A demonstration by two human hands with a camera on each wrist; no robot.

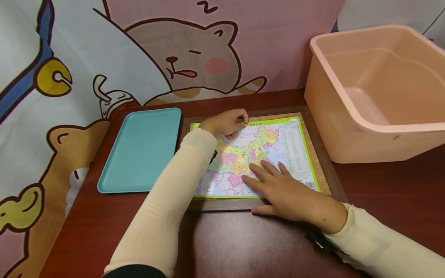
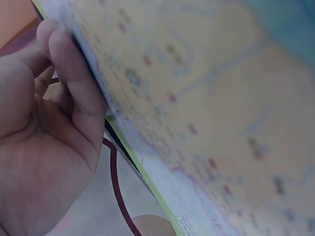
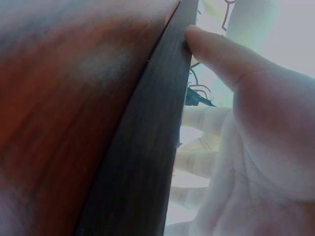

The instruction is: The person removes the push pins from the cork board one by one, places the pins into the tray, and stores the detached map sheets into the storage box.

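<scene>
A printed map [image 1: 236, 156] with a bright green border lies on a cork board [image 1: 321, 179] with a dark wooden frame [image 1: 222, 205]. My left hand [image 1: 226, 121] is at the map's top edge, its fingers bent and thumb close to the index finger. A small dark patch shows between those two; I cannot tell whether they pinch something. In the left wrist view, fingers [image 2: 74, 73] lie along the map's surface. My right hand [image 1: 281, 189] spreads over the map's lower part, thumb at the frame's near edge. The right wrist view shows this thumb [image 3: 221, 54] against the dark frame.
A teal tray [image 1: 142, 150] lies left of the board, partly behind my left forearm. To the right stands a large pink plastic bin [image 1: 351, 127]. A cartoon-printed cloth [image 1: 278, 46] covers the wall behind. The dark red table [image 1: 226, 243] shines in front of the board.
</scene>
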